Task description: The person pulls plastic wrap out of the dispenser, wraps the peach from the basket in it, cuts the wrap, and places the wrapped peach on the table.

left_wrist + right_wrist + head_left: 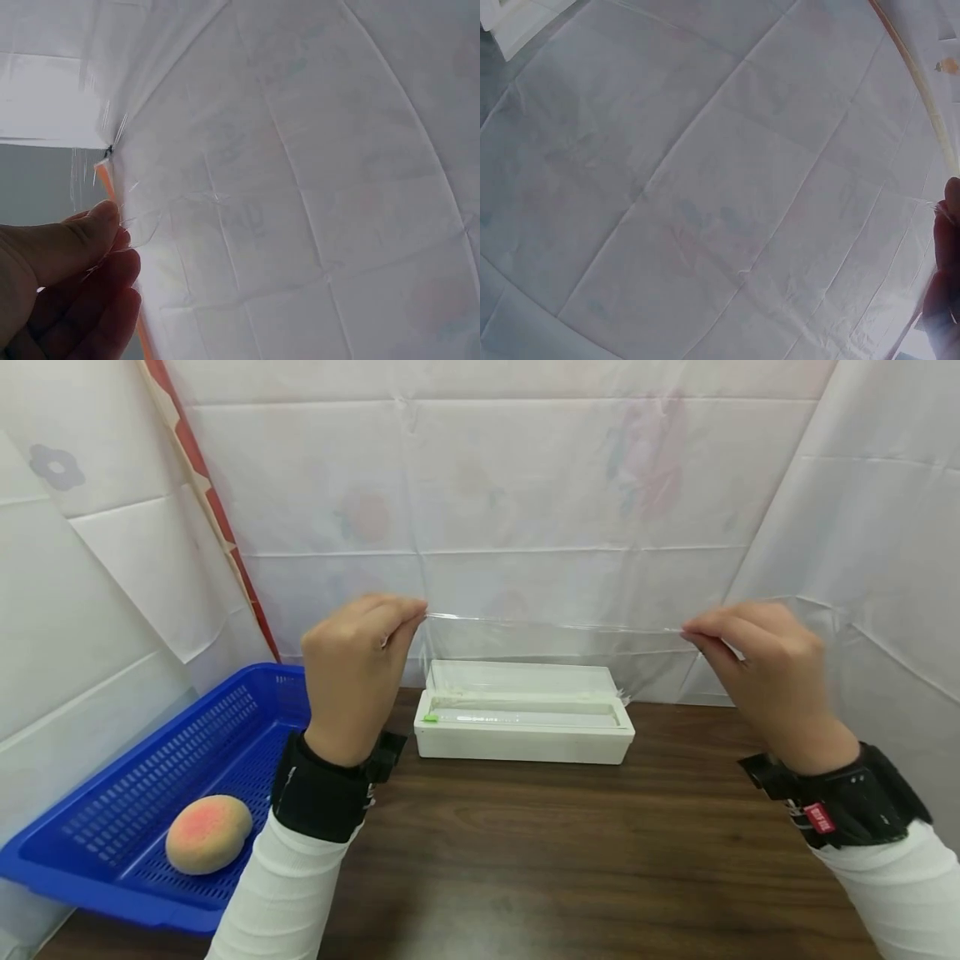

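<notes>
"Where was the film point(555, 628)?"

"Drawn out between the left hand point(363, 672) and the right hand point(776, 677), its top edge higher than the box point(525, 747) in the head view."

"How did the fingers hold it?"

"The left ones pinched one end against the thumb. The right ones were curled and pinched the other end, though the right wrist view caught only a dark sliver of them."

"And the box?"

"It stood on the table point(600, 852) with its lid point(521, 676) raised, a green bit point(431, 718) near its left end."

"What was on the left?"

"A peach point(208, 835), lying in the blue basket point(112, 902)."

"Behind?"

"A pale cloth point(525, 477)."
</notes>
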`<state>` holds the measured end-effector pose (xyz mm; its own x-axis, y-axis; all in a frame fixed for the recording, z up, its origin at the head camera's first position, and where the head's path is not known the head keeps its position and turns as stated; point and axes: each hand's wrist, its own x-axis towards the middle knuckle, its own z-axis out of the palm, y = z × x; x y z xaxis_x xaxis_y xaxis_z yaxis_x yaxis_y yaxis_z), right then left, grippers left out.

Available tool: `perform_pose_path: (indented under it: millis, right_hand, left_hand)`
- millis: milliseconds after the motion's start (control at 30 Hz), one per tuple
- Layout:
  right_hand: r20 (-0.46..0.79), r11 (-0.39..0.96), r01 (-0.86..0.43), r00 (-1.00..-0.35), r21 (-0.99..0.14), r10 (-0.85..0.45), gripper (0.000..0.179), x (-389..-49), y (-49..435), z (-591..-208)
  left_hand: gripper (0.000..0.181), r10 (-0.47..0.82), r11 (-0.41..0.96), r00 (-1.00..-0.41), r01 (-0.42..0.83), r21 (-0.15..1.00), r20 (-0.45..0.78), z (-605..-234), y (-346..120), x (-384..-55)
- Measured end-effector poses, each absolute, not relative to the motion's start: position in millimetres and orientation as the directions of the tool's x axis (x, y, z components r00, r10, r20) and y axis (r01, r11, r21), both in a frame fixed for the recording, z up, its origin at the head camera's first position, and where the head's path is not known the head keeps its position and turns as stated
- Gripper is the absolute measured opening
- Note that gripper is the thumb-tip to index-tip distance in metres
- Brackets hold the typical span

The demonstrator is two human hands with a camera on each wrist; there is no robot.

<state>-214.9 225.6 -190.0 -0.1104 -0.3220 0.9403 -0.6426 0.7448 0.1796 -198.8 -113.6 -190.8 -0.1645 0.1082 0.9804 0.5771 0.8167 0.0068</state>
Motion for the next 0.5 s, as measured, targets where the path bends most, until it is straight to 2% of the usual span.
perform_pose_path:
  millis: [100, 233, 400, 500]
  right_hand:
    - [0.938, 0.743, -0.642, -0.107, 0.189, -0.331, 0.012, -208, 225, -190]
    - [0.937, 0.735, -0.65, -0.1, 0.194, -0.336, 0.004, -201, 226, -190]
    - [0.926, 0.722, -0.657, -0.095, 0.218, -0.366, 0.035, -194, 230, -191]
    - [0.914, 0.718, -0.654, -0.1, 0.238, -0.394, 0.042, -190, 233, -191]
  left_hand:
    - [0.015, 0.119, 0.819, -0.168, 0.573, -0.001, 0.979, -191, -114, -192]
    - [0.014, 0.141, 0.82, -0.18, 0.572, -0.013, 0.974, -191, -114, -184]
    - [0.013, 0.168, 0.819, -0.175, 0.573, -0.038, 0.97, -191, -115, -176]
    - [0.012, 0.184, 0.816, -0.176, 0.575, -0.05, 0.967, -191, -116, -173]
